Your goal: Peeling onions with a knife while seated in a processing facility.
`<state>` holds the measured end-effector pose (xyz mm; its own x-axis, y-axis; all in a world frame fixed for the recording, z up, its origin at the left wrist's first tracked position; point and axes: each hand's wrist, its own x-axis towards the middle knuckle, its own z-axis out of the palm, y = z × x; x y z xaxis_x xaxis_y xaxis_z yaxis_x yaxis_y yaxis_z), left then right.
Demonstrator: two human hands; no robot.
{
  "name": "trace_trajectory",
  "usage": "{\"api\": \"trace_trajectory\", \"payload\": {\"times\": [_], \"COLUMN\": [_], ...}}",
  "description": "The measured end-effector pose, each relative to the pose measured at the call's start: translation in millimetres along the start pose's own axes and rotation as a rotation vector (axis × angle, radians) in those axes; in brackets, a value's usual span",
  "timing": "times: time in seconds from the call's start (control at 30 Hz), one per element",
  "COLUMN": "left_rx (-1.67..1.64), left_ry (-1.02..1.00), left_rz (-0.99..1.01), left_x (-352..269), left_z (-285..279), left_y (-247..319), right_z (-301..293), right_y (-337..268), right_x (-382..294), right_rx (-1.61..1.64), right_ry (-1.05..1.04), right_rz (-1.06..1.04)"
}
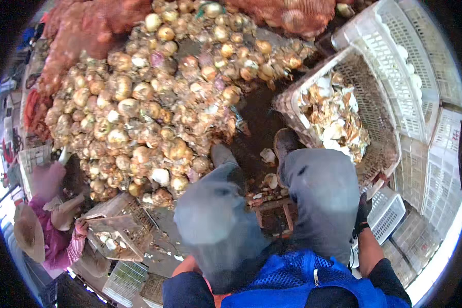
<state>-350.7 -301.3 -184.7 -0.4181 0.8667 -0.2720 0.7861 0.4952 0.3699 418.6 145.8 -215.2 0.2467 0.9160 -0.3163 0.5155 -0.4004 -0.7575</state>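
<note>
My right hand (364, 208), in a dark glove, hangs beside my right knee. It is near the lower corner of a dirty white plastic crate (379, 154) and a cleaner white basket (389, 217). Its fingers are partly hidden, so I cannot tell whether it holds anything. My left hand is out of view behind my left thigh; only the forearm (184, 265) shows. Onion skins and peelings (337, 119) lie in the tilted crate. Before my feet spreads a large heap of mostly yellow onions (138, 115), with a few purple ones among them.
Red mesh sacks (88, 23) border the heap. White plastic crates (400, 69) stand stacked at right, some holding white round things. At left, a person in a hat (30, 231) grips a crate (117, 227). A small stool (273, 210) and loose peelings (267, 156) lie between my legs.
</note>
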Motion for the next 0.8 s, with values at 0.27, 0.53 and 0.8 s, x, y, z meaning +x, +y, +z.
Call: {"api": "trace_trajectory", "payload": {"times": [0.27, 0.53, 0.8], "left_rx": [0.079, 0.037, -0.363], "left_ry": [0.195, 0.174, 0.042], "left_rz": [0.037, 0.191, -0.021], "left_x": [-31.7, -55.9, 27.6], "left_z": [-62.4, -43.6, -75.5], "left_y": [12.8, 51.1, 59.1], "right_z": [7.8, 17.1, 15.6], "right_y": [2.2, -62.2, -60.3], "right_x": [11.0, -41.2, -24.8], "right_rx": [-0.016, 0.013, 0.067], "right_ry": [-0.033, 0.113, 0.001], "right_rz": [-0.120, -0.096, 0.041]}}
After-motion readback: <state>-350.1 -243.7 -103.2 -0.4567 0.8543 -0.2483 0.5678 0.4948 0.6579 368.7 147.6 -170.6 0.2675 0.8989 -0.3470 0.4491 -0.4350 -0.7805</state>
